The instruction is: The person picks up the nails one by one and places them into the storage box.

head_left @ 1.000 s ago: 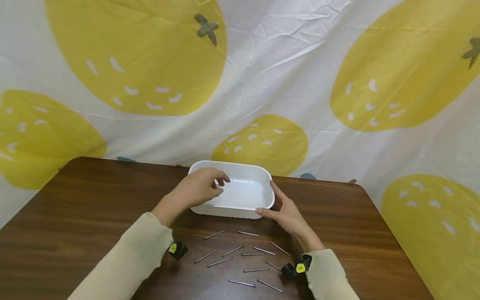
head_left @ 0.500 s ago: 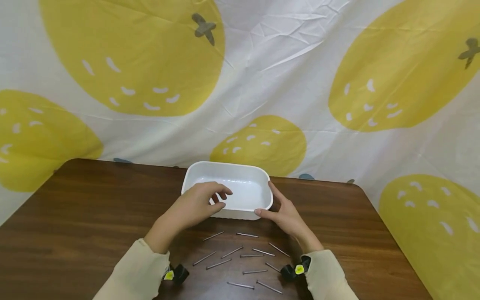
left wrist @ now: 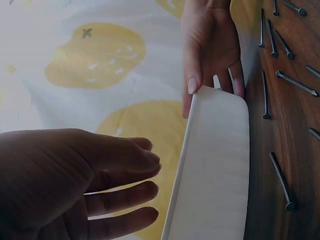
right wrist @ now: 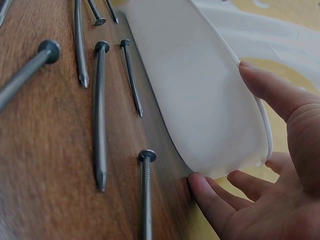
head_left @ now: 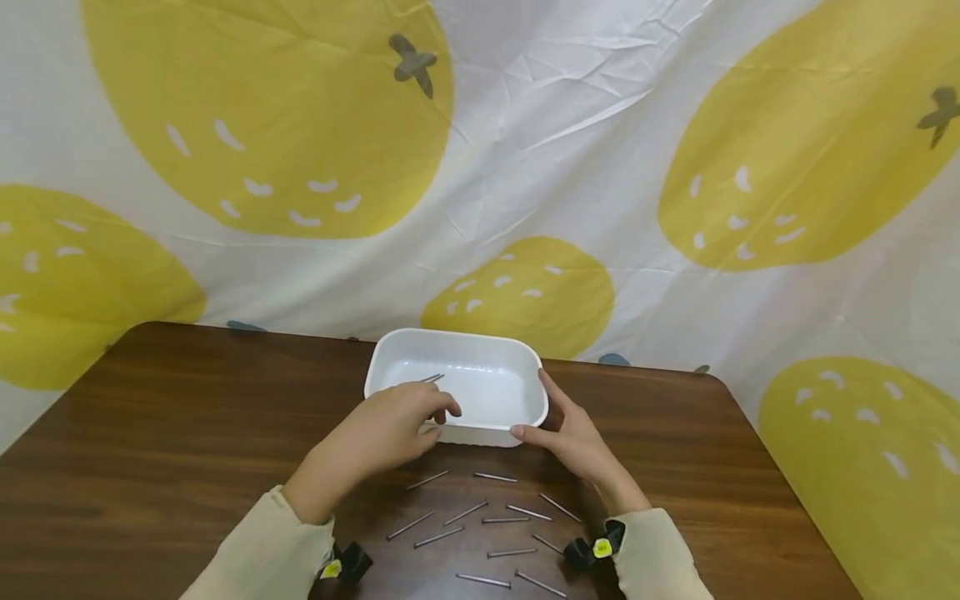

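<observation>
A white rectangular dish [head_left: 491, 392] stands near the back of the wooden table. My right hand [head_left: 581, 433] holds its right end, the thumb on the near rim and the fingers round the side, as the right wrist view also shows. My left hand [head_left: 393, 421] hovers over the dish's near-left rim with loosely bent fingers and nothing between them, seen clearly in the left wrist view. Thin nails [head_left: 433, 378] show inside the dish behind the left hand, which hides part of the floor there. Several steel nails [head_left: 465, 512] lie scattered on the table in front.
The brown table [head_left: 202, 433] has its back edge against a hanging white cloth [head_left: 495, 192] with yellow fruit prints. Black wrist devices [head_left: 352, 562] are strapped at both cuffs. One nail [head_left: 547, 542] lies close beside the right wrist's device.
My left hand has drawn back from inside the dish toward its near rim, bringing the nails in it into sight. The right hand keeps its hold on the dish.
</observation>
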Available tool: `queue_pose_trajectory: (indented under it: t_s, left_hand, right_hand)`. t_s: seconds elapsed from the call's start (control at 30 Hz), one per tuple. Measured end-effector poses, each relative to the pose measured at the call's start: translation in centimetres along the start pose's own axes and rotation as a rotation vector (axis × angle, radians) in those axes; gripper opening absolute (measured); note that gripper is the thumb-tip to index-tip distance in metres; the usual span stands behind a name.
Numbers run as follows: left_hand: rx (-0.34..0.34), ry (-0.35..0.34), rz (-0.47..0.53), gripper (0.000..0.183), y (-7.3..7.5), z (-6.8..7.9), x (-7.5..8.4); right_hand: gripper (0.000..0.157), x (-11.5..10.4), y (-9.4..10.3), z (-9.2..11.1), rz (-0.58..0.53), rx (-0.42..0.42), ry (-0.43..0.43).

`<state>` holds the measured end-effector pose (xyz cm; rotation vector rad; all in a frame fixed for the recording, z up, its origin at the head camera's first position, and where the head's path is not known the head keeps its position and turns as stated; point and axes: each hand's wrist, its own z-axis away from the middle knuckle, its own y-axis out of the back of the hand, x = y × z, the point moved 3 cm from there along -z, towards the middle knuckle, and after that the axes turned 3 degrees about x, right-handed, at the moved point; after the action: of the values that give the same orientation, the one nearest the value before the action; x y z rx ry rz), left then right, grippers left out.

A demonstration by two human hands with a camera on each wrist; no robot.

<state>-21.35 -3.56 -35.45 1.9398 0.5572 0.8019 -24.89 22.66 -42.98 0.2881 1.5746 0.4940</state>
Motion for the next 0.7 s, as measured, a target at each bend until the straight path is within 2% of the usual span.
queue_pose_trajectory:
  t_s: [0.13, 0.33, 0.53, 0.7]
  left_hand:
    - [-0.018, 0.016, -0.025, 0.026, 0.0, 0.4, 0.1]
    - [-0.138, 0.06, 0.001, 0.028, -0.3, 0.8, 0.7]
    - [-0.187, 0.064, -0.016, 0.021, -1.0, 1.1, 1.3]
    - [-0.255, 0.142, -0.017, 0.02, -1.6, 1.4, 1.1]
  right_hand:
    - [0.101, 0.0, 0.0, 0.0, 0.005, 0.001, -0.001]
    - [0.101, 0.1, 0.0, 0.0, -0.001, -0.003, 0.003]
    - [0.101, 0.0, 0.0, 0.0, -0.005, -0.001, 0.003]
    - [0.101, 0.0, 0.0, 0.0, -0.009, -0.007, 0.004]
